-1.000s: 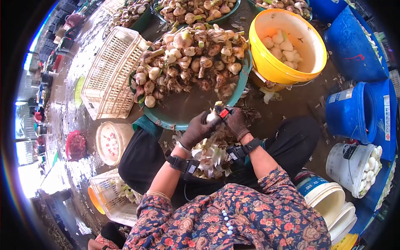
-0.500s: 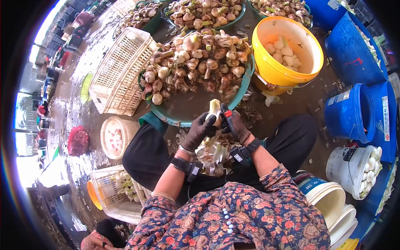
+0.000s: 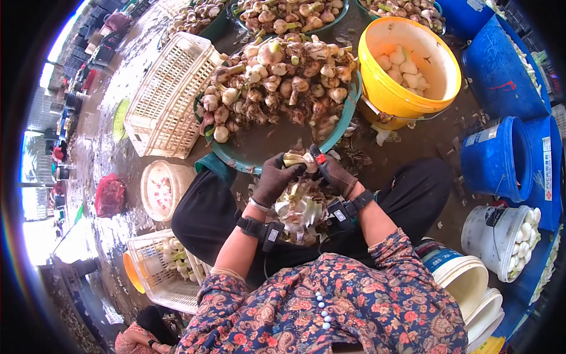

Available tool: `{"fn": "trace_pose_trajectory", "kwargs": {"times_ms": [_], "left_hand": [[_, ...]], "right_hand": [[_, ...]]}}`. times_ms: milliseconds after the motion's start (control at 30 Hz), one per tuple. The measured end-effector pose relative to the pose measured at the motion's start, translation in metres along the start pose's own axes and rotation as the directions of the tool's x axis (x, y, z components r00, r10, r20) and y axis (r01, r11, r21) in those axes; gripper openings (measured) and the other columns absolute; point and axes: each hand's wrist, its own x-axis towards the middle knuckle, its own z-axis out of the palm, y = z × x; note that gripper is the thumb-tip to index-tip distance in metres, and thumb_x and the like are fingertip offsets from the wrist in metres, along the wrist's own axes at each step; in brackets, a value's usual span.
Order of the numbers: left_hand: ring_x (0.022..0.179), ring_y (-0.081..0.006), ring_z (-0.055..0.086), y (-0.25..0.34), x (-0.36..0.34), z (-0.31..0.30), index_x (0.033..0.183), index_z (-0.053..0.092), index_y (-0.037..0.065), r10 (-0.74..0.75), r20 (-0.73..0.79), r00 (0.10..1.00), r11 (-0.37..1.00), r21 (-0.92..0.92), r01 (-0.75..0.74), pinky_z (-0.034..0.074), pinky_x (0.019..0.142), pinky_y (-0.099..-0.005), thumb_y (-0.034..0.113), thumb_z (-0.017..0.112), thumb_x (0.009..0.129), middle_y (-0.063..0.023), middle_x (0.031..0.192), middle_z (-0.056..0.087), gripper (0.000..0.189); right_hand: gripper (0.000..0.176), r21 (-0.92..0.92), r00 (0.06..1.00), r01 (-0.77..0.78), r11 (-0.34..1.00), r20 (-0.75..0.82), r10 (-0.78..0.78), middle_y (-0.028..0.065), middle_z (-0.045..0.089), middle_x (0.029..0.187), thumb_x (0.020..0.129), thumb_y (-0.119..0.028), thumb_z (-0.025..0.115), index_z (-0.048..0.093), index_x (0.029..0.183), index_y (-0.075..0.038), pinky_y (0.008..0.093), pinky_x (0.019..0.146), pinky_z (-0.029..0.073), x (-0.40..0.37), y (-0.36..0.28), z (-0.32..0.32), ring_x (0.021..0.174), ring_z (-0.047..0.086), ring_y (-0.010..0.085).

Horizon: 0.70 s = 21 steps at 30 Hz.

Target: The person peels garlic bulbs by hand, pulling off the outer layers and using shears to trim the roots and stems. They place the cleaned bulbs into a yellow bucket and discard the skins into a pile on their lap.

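A garlic bulb [image 3: 309, 163] lies sideways between my two gloved hands, its short pale stem pointing left. My left hand [image 3: 276, 180] is closed around the stem side. My right hand [image 3: 335, 176] is closed at the other end of the bulb, with a red piece on the thumb or finger; whether it also holds a small tool is hidden. Beneath both hands, a heap of peeled garlic skins [image 3: 300, 212] lies between my legs. Just beyond them stands a wide green basin [image 3: 243, 166] with a pile of untrimmed garlic [image 3: 283, 82] in it.
A yellow bucket [image 3: 407, 105] with cleaned bulbs stands beyond my right hand. White plastic crates [image 3: 171, 94] and a white bucket [image 3: 166, 190] are on the left. Blue buckets [image 3: 492, 159] and a white bucket of garlic [image 3: 489, 239] line the right. Another person's arm [image 3: 138, 339] shows at lower left.
The garlic bulb has turned from upright to sideways, stem now to the left. My left hand has rolled with it, and my right hand stays at the bulb.
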Motion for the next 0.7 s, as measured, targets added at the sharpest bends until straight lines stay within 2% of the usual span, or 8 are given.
{"fn": "trace_pose_trajectory", "kwargs": {"times_ms": [133, 200, 333, 433, 567, 633, 667, 700], "left_hand": [[0.078, -0.0099, 0.061, 0.003, -0.008, 0.007, 0.108, 0.059, -0.003, 0.368, -0.057, 0.928, 0.86, 0.4, -0.316, 0.05, 0.07, -0.0247, 0.011, 0.07, 0.078, -0.0057, 0.085, 0.066, 0.035], [0.079, -0.0106, 0.061, -0.001, -0.006, 0.003, 0.105, 0.061, -0.003, 0.215, 0.042, 0.976, 0.844, 0.495, -0.207, 0.05, 0.072, -0.0253, 0.012, 0.07, 0.079, -0.0058, 0.087, 0.066, 0.031], [0.078, -0.0117, 0.061, -0.012, -0.003, -0.003, 0.101, 0.062, -0.003, 0.152, -0.045, 0.987, 0.872, 0.476, -0.113, 0.05, 0.074, -0.0263, 0.011, 0.068, 0.08, -0.0063, 0.088, 0.067, 0.026], [0.085, -0.0127, 0.061, -0.015, -0.006, -0.01, 0.106, 0.061, -0.004, -0.151, -0.028, 0.988, 0.988, 0.035, 0.151, 0.048, 0.079, -0.0275, 0.009, 0.063, 0.084, -0.0093, 0.097, 0.067, 0.025], [0.104, -0.0187, 0.056, -0.002, -0.017, -0.01, 0.116, 0.055, -0.003, 0.241, 0.079, 0.967, 0.934, -0.288, -0.209, 0.044, 0.089, -0.0291, 0.003, 0.056, 0.085, -0.0129, 0.114, 0.06, 0.032], [0.108, -0.0244, 0.056, 0.009, -0.017, -0.017, 0.116, 0.055, -0.002, 0.491, 0.163, 0.856, 0.799, 0.308, -0.517, 0.042, 0.093, -0.0309, -0.002, 0.056, 0.08, -0.0136, 0.117, 0.059, 0.036], [0.113, -0.0282, 0.053, 0.018, -0.021, -0.015, 0.117, 0.054, -0.002, 0.469, 0.119, 0.875, 0.836, 0.261, -0.483, 0.039, 0.097, -0.0328, -0.004, 0.055, 0.077, -0.0158, 0.119, 0.057, 0.039], [0.113, -0.0282, 0.053, 0.013, -0.021, -0.019, 0.117, 0.054, -0.002, 0.471, 0.117, 0.874, 0.835, 0.261, -0.484, 0.039, 0.097, -0.0328, -0.004, 0.055, 0.077, -0.0158, 0.119, 0.057, 0.039]], "right_hand": [[0.052, -0.222, 0.993, -0.103, 0.969, -0.074, 0.089, 0.0076, 0.058, 0.072, 0.092, -0.049, 0.044, 0.06, 0.092, 0.001, 0.0337, 0.062, 0.044, -0.003, -0.006, 0.001, 0.068, 0.056, 0.0176], [0.044, -0.491, 0.982, 0.163, 0.856, 0.001, -0.186, 0.0048, 0.06, 0.076, 0.091, -0.043, 0.051, 0.061, 0.096, -0.001, 0.0309, 0.065, 0.045, 0.011, 0.01, -0.008, 0.071, 0.056, 0.0153], [0.034, -0.607, 0.942, 0.305, 0.734, 0.081, -0.324, 0.0031, 0.061, 0.082, 0.089, -0.034, 0.057, 0.062, 0.098, -0.002, 0.0277, 0.068, 0.046, -0.003, 0.0, -0.006, 0.074, 0.056, 0.0121], [0.036, -0.481, 0.953, 0.283, 0.83, 0.238, -0.187, 0.0071, 0.063, 0.096, 0.088, -0.026, 0.057, 0.057, 0.111, 0.001, 0.0286, 0.077, 0.045, -0.025, -0.039, 0.005, 0.085, 0.055, 0.0121], [0.051, -0.095, 0.909, 0.24, 0.966, 0.371, -0.189, 0.0012, 0.055, 0.115, 0.085, -0.022, 0.062, 0.045, 0.128, 0.0, 0.0263, 0.085, 0.044, -0.03, -0.044, 0.009, 0.1, 0.051, 0.0103], [0.055, 0.023, 0.88, 0.299, 0.954, 0.381, -0.285, 0.0067, 0.056, 0.116, 0.08, -0.018, 0.064, 0.044, 0.13, -0.003, 0.03, 0.092, 0.041, -0.027, -0.037, 0.017, 0.105, 0.053, 0.0168], [0.055, 0.022, 0.879, 0.3, 0.954, 0.383, -0.285, 0.0067, 0.056, 0.116, 0.08, -0.018, 0.064, 0.044, 0.13, -0.003, 0.03, 0.092, 0.041, -0.024, -0.029, 0.019, 0.105, 0.053, 0.0168], [0.052, -0.43, 0.817, 0.576, 0.696, 0.28, -0.503, 0.0103, 0.056, 0.116, 0.077, -0.014, 0.064, 0.048, 0.126, -0.005, 0.0322, 0.094, 0.04, -0.021, -0.02, 0.02, 0.106, 0.053, 0.0217]]}}
